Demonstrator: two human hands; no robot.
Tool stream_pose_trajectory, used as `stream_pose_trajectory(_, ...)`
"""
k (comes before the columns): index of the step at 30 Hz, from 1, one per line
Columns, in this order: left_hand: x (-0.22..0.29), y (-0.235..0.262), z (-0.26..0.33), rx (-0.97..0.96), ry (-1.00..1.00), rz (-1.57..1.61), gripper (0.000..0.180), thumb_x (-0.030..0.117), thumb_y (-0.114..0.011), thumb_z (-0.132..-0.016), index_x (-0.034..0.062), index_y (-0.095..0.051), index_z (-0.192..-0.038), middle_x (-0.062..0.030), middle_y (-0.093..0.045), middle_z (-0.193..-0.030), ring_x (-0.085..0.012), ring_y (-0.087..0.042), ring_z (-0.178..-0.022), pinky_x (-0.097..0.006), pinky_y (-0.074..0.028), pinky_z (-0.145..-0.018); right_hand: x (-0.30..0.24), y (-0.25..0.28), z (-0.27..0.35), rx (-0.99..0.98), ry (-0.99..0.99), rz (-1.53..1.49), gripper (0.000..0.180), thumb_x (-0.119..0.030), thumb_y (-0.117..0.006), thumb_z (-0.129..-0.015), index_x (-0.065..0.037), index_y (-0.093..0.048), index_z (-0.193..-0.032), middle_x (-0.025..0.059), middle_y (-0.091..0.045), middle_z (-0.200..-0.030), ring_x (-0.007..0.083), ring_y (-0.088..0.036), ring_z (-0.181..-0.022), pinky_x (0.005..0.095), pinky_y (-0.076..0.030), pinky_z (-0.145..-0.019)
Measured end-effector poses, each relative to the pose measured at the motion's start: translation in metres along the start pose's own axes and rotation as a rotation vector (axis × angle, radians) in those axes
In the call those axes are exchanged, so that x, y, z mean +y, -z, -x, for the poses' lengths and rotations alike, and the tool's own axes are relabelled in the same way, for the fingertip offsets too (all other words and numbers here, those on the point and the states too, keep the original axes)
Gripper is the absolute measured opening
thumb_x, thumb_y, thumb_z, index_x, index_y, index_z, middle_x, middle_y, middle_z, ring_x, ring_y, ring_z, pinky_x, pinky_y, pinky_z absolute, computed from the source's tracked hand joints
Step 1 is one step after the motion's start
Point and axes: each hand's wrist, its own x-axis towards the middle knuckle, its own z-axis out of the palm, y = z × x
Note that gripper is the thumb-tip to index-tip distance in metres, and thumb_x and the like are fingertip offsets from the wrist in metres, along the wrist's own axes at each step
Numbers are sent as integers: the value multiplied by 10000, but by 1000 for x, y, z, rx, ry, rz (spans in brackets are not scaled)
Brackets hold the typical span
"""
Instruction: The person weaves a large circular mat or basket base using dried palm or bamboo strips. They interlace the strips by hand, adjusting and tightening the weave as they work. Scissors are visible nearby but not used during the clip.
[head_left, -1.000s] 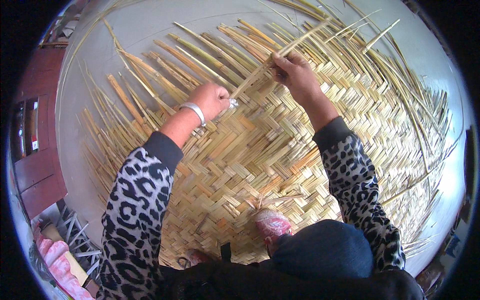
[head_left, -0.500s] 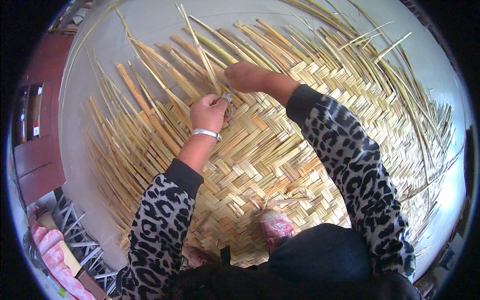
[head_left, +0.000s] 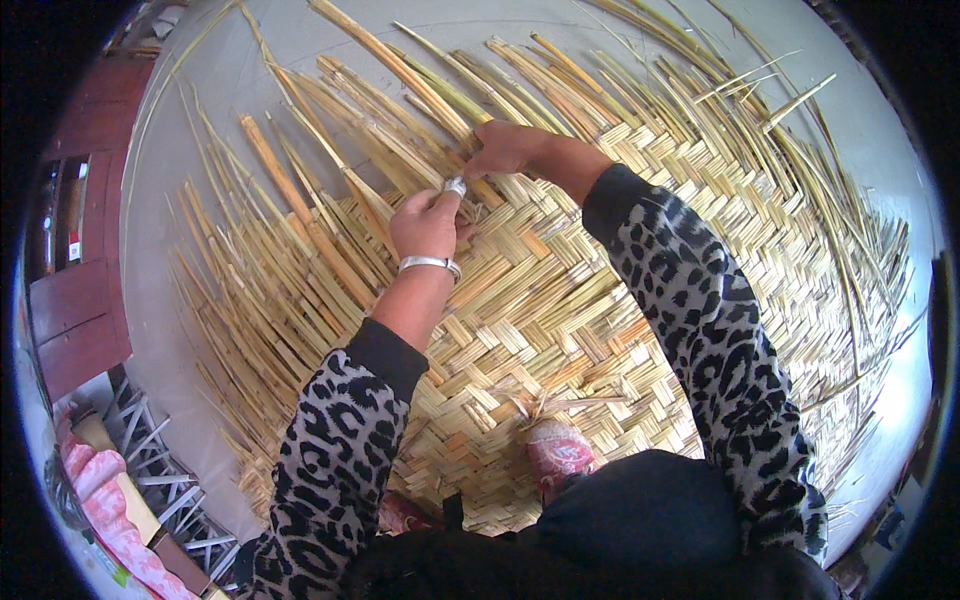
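"On the floor [head_left: 200, 90]?"
"My mat [head_left: 560, 270], strips [head_left: 402, 72] fanning from its far edge."
"And there?"
"My left hand [head_left: 424, 228] and right hand [head_left: 503, 148], close together, fingers [head_left: 446, 204] bunched; whether they grip, I can't tell."
"Writing?"
"A white label [head_left: 75, 249], far left, too small to read."

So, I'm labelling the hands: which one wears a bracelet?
The left hand: it wears a silvery bracelet, while none shows on the right hand.
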Motion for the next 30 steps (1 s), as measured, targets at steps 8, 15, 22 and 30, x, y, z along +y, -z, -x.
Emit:
stream_pose_trajectory(8,-1,-1,-2,-39,24,16,170,118,-686,-828,-22,-609,-769,-41,-562,-670,-118,-553,-544,-284,-548,-479,3,-6,9,0,31,-278,428,-319,-688,-749,42,-660,-978,174,-675,-863,240,-612,-780,368,-482,-712)
stream_pose_trajectory(15,-3,0,-5,-61,31,-56,143,148,-689,-835,22,-643,-886,-24,-588,-744,-130,-575,-603,-301,-542,-517,-14,-4,31,206,-111,-15,414,-272,-614,-789,38,-621,-1062,221,-661,-960,319,-650,-892,389,-494,-787)
stream_pose_trajectory(22,-6,-1,-10,-51,60,-104,156,139,-676,-839,17,-644,-930,-30,-597,-777,-138,-583,-623,-308,-540,-544,-9,-6,37,200,-83,-203,445,-316,-687,-778,19,-643,-1068,176,-674,-955,250,-647,-880,361,-492,-792)
stream_pose_trajectory(30,-8,-1,-44,-370,-138,-519,191,84,-634,-816,-14,-674,-975,-56,-660,-827,-142,-611,-678,-305,-512,-613,-4,-4,53,66,81,-709,378,-265,-744,-790,6,-675,-1044,86,-678,-953,169,-607,-909,306,-460,-850)
